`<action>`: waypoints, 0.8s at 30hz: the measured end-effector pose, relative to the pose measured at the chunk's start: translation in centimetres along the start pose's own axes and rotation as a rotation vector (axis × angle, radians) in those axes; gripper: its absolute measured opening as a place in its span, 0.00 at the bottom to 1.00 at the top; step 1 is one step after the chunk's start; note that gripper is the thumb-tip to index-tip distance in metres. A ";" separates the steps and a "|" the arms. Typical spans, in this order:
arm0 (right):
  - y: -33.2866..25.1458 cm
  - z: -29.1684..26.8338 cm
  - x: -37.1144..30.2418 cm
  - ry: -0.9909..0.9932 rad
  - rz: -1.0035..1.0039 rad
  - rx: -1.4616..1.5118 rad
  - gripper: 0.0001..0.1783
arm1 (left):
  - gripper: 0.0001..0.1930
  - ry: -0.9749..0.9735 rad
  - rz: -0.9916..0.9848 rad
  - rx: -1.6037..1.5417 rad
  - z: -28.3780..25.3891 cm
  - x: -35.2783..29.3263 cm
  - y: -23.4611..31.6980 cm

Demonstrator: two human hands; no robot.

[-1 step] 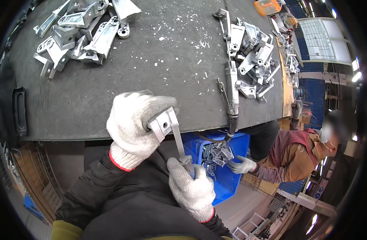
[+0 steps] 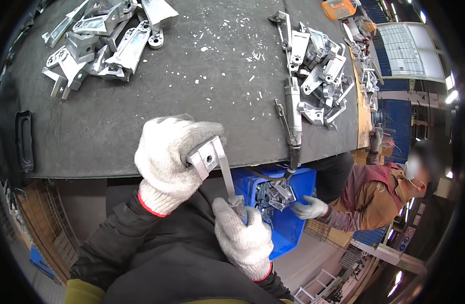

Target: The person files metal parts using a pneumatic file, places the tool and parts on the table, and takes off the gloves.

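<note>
Closed round the block end of a silvery metal bracket [image 2: 208,158] is my left hand [image 2: 169,152], in a white knit glove with a red cuff. A hole shows in that block, and a narrow flat arm runs down from it toward my lap. My right hand [image 2: 246,240], gloved the same way, grips the lower end of this arm; the fingers partly hide that end. The bracket is tilted, held just off the near edge of the dark worktable [image 2: 207,111].
More metal brackets [image 2: 128,48] lie heaped at the far left, and another pile [image 2: 326,71] at the right. A long air tool [image 2: 293,109] rests beside it. Below the edge stands a blue bin [image 2: 288,235] with metal pieces. A co-worker's gloved hand [image 2: 311,207] is over it.
The co-worker's hand has shifted slightly to the right over the bin. My hands and the bracket stay almost in place.
</note>
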State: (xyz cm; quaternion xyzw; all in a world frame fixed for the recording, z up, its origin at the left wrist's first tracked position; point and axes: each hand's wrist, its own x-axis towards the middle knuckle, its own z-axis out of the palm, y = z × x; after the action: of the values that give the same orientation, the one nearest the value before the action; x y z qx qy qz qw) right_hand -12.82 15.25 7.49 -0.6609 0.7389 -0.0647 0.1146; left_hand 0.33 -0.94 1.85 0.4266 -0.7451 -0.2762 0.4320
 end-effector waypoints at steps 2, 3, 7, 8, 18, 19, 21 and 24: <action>0.2 -0.1 0.3 0.035 0.034 0.026 0.28 | 0.15 0.023 -0.009 -0.049 0.1 0.0 -0.1; 0.2 -0.3 0.4 0.068 0.059 0.038 0.28 | 0.15 0.032 -0.028 -0.083 0.1 0.0 -0.1; 0.3 -1.3 1.2 0.031 -0.059 0.132 0.29 | 0.16 0.026 -0.007 -0.063 -0.2 -0.2 -0.4; 0.2 -1.5 1.3 0.016 -0.042 0.134 0.29 | 0.16 -0.009 0.024 -0.047 -0.3 -0.2 -0.6; -1.5 -4.2 2.0 -0.256 0.042 -0.109 0.32 | 0.13 -0.029 0.012 -0.048 0.0 -0.1 -0.8; -1.5 -4.3 2.1 -0.249 0.022 -0.155 0.32 | 0.13 -0.028 0.012 -0.054 -0.1 -0.1 -0.8; -1.7 -4.2 2.3 -0.249 0.034 -0.138 0.32 | 0.16 -0.025 0.031 -0.059 -0.4 -0.1 -0.7; -2.0 -4.1 2.3 -0.258 0.054 -0.130 0.31 | 0.16 -0.006 0.023 -0.067 -0.4 -0.1 -0.5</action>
State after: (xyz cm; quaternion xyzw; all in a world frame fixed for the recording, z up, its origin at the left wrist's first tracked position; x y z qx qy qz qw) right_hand -12.16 12.48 11.70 -0.6496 0.7382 0.0719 0.1670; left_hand 0.97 -1.13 1.59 0.4026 -0.7416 -0.2973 0.4467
